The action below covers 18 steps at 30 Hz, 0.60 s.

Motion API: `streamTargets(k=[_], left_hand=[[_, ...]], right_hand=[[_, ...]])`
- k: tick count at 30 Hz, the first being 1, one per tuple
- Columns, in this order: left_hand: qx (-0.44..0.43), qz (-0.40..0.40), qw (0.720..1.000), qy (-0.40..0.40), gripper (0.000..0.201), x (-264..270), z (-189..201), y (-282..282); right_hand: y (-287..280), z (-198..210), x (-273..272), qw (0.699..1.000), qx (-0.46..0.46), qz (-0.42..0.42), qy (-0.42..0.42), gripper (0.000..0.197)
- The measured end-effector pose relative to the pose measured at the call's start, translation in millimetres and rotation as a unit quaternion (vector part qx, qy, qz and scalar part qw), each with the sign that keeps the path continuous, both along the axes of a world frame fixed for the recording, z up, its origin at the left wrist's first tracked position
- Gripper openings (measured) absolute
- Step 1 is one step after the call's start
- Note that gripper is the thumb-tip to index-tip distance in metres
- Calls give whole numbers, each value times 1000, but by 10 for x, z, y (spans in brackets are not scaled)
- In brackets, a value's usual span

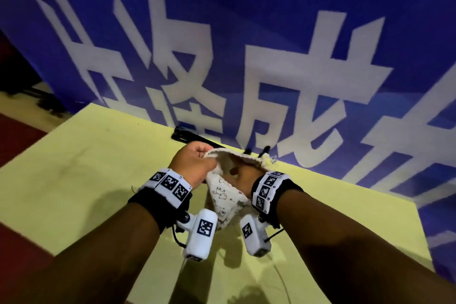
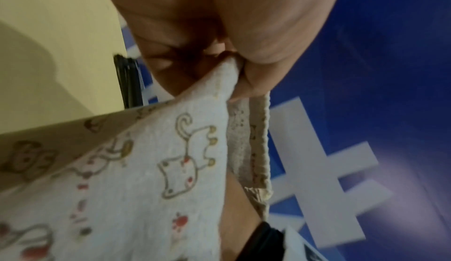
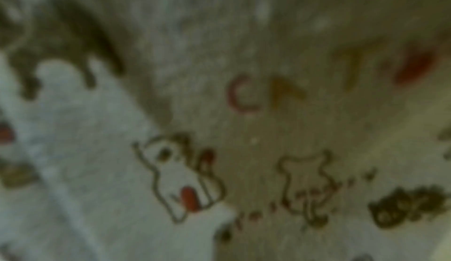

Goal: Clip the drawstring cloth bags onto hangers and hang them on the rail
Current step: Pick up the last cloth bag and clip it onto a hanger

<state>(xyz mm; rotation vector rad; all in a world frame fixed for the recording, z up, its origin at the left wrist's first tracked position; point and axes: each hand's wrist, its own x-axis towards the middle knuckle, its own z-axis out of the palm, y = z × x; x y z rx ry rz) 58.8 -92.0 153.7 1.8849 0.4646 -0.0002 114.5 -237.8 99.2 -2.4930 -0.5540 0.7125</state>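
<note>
Cloth bag [image 1: 223, 195], off-white w/ cat print, held up over yellow table [image 1: 81, 175], clear of its top. L hand [image 1: 195, 164] clenched on bag's rim at its left side, fabric pinched betw. thumb and fingers [image 2: 251, 84]. R hand [image 1: 243, 176] at bag's right side, gripping the opposite rim; fingers hidden by cloth. Bag body hangs below both hands, betw. the wrists. Black hanger [image 1: 187, 136] on table beyond bag, at foot of blue banner [image 1: 271, 20]. R wrist view: blurred print only.

Blue banner [image 1: 246, 32] close behind table [image 1: 86, 168]
</note>
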Motion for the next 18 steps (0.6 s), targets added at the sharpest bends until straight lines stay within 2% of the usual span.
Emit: streamTargets(k=[1, 3, 6, 9, 12, 18], left_hand=[[4, 17, 1000, -7, 19, -22, 49, 209], [22, 45, 998, -27, 17, -10, 129, 613], [35, 84, 994, -59, 12, 88, 205, 1185], [49, 113, 990, -63, 5, 205, 163, 1748], [49, 119, 991, -40, 9, 316, 11, 2114], [58, 91, 994, 31, 22, 617, -443, 2452]], right_hand=[[244, 67, -14, 999, 7, 23, -22, 56], [715, 226, -22, 996, 21, 57, -66, 59], [1414, 317, 83, 993, 90, 67, -43, 56], [1993, 326, 186, 991, 107, 75, -35, 49], [2228, 257, 301, 995, 84, 38, -42, 26], [2165, -59, 641, 994, 64, -73, -43, 25]])
